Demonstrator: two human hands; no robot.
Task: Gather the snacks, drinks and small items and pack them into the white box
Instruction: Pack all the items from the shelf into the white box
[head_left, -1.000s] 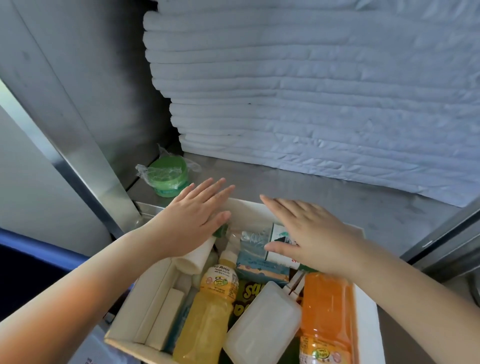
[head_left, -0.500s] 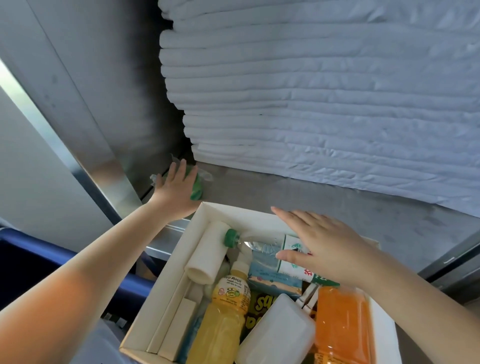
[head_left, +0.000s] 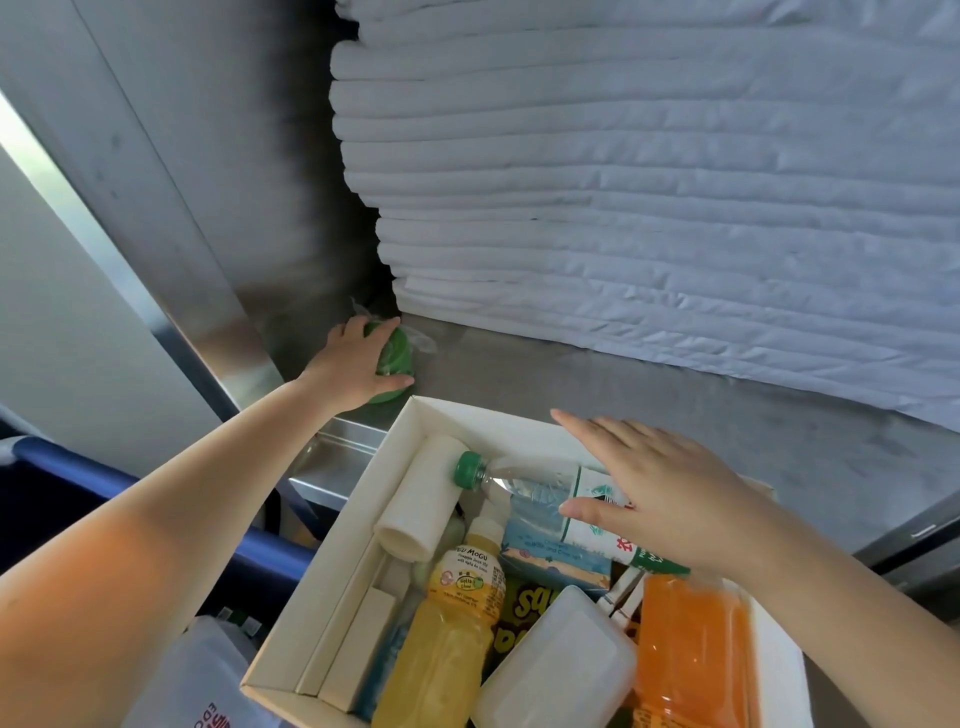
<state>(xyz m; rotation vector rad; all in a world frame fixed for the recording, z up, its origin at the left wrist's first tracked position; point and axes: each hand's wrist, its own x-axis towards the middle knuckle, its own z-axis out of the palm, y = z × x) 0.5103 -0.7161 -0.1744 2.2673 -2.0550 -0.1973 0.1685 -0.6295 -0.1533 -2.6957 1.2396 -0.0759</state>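
From the head camera I see my left hand (head_left: 358, 366) reaching to the back left corner of the steel shelf (head_left: 649, 400), its fingers and thumb curled round a green round container (head_left: 399, 349) in clear plastic wrap, which sits on the shelf just beyond the white box (head_left: 332, 561). My right hand (head_left: 670, 499) is spread flat with straight fingers over a clear water bottle (head_left: 524, 486) lying inside the box; I cannot tell whether the palm touches it. Packed beside it are a white roll (head_left: 421, 499), a yellow Mogu Mogu drink (head_left: 452, 623), a white plastic container (head_left: 561, 665) and an orange drink bottle (head_left: 691, 649). A tall stack of folded white linen (head_left: 649, 182) fills the shelf behind.
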